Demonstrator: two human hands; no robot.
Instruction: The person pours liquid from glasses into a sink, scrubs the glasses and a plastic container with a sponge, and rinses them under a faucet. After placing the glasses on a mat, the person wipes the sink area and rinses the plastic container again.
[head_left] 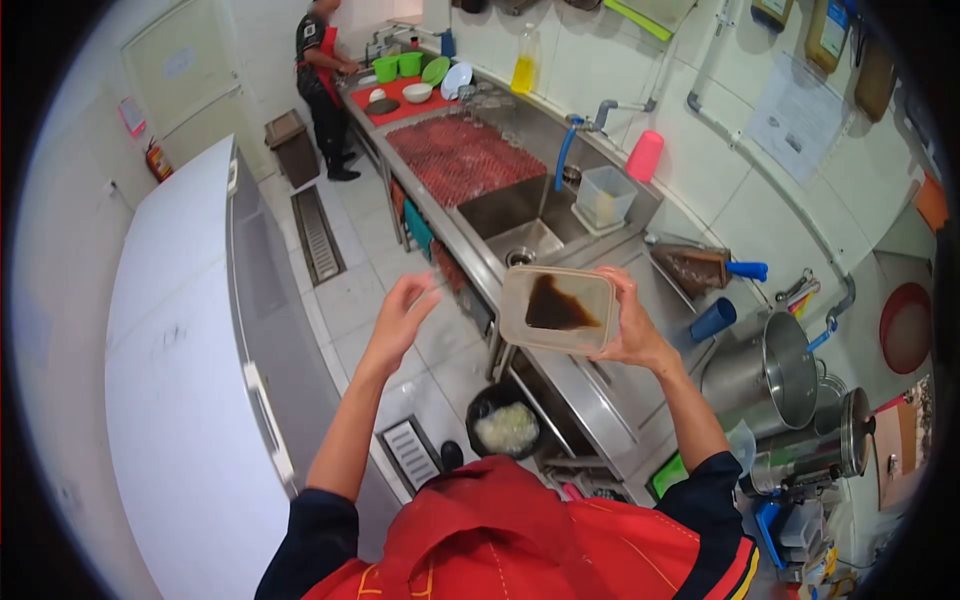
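Note:
My right hand (pixel 632 325) grips the right side of a clear plastic container (pixel 515 310), which is tilted so that its inside shows. Dark brown liquid (pixel 560 308) lies in one part of it. My left hand (pixel 402 318) is raised to the left of the container, apart from it, slightly blurred, with its fingers spread and nothing in them. Just beyond the container is a steel sink (pixel 505 222), where water runs from a blue-ended tap (pixel 566 150).
Along the counter lie a red mat (pixel 465 155), a square clear tub (pixel 604 195) and a blue cup (pixel 712 318). Large steel pots (pixel 760 370) stand at right. A black bin (pixel 507 425) is below. Another person (pixel 325 90) stands at the far counter end. A white freezer (pixel 175 330) fills the left.

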